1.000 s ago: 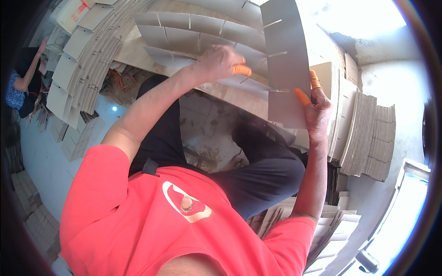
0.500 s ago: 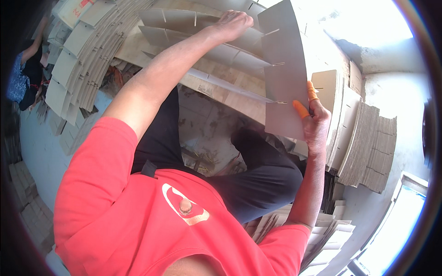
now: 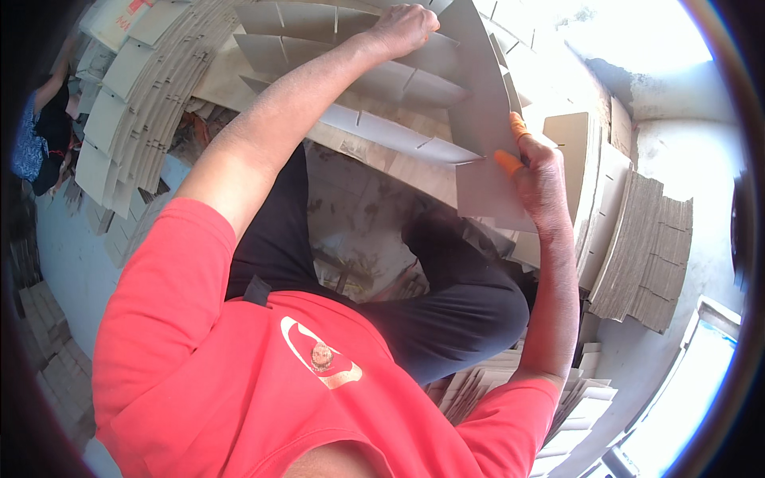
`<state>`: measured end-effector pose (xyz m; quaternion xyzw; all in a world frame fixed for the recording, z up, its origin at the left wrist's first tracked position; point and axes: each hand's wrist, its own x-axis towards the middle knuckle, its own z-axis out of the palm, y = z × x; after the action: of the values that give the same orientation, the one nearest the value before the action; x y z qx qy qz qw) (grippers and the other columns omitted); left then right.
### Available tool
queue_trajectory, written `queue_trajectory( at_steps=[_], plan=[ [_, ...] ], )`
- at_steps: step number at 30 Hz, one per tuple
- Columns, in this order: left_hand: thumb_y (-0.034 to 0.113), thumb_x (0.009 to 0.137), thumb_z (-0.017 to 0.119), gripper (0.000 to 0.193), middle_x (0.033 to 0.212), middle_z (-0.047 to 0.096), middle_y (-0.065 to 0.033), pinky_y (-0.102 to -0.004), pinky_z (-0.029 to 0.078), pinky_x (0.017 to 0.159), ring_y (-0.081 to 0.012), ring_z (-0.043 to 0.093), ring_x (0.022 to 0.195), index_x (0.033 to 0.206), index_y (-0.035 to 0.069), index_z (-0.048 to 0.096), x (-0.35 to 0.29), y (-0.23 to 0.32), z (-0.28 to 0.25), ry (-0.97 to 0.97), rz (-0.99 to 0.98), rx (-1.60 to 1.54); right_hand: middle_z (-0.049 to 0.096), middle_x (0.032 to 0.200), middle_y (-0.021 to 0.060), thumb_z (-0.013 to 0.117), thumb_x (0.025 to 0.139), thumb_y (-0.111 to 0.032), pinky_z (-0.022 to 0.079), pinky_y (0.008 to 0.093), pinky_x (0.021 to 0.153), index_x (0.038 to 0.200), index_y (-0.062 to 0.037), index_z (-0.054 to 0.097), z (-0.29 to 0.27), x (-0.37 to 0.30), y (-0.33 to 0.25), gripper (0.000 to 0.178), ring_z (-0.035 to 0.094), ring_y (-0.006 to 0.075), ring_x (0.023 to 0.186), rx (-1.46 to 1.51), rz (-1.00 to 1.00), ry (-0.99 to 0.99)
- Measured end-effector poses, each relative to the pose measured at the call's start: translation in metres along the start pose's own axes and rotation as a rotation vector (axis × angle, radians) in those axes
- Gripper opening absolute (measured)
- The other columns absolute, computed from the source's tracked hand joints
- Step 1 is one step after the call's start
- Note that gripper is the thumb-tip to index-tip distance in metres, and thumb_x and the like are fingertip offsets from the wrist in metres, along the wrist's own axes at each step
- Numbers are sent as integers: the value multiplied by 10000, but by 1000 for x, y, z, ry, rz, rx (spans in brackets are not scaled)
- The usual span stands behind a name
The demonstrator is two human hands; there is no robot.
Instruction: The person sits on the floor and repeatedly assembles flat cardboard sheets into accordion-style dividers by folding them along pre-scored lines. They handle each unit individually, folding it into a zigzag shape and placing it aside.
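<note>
Cardboard everywhere: fanned stacks of flat slotted strips at far left, more bundles stacked on edge at right, loose pieces near the lower right.

Partition grid lies across the top of the view, in front of the seated person's knees: several long slotted strips run left to right, roughly parallel, some already crossed by upright pieces. Judged part-built; how many cross pieces it takes cannot be told.

Cross strip, a tall grey slotted sheet, stands upright across the long strips at the grid's right end. Its lower slots appear to meet the long strips, but whether it is pushed fully home is not clear. Judged the piece in hand; seating it seems to be what is left here.

Left hand reaches to the top of the view, fingers curled closed over the upper edge of the cross strip.

Right hand grips the strip's lower right edge, fingers closed on it; orange finger caps on the thumb and a finger.
</note>
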<state>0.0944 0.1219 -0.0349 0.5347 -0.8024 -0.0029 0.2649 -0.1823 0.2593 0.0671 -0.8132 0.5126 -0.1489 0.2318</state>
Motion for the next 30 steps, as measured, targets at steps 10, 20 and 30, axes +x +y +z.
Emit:
queue_trajectory(
  at_steps=[10, 20, 30],
  plan=[
    [106, 774, 662, 122, 698, 600, -183, -448, 498, 655, -356, 615, 725, 747, 18, 581, 0, 8, -16, 35, 82, -4, 606, 884, 284, 661, 783, 41, 493, 413, 735, 1221, 20, 557, 4, 2, -4, 450, 613, 421, 837, -144, -97, 78],
    [162, 805, 654, 123, 725, 627, -138, -403, 512, 676, -307, 627, 738, 823, 41, 642, -94, 110, -38, -394, 143, -178, 610, 1009, 267, 635, 770, 16, 490, 407, 808, 1265, -5, 551, 0, -2, -13, 502, 633, 375, 950, -277, -18, 25],
    [115, 785, 642, 87, 689, 611, -144, -421, 503, 659, -308, 615, 705, 770, 30, 631, -102, 107, -35, -292, 143, -245, 645, 1015, 252, 666, 795, -8, 499, 339, 823, 1271, -6, 557, -5, 3, -12, 488, 680, 309, 933, -93, 69, 27]
  ],
)
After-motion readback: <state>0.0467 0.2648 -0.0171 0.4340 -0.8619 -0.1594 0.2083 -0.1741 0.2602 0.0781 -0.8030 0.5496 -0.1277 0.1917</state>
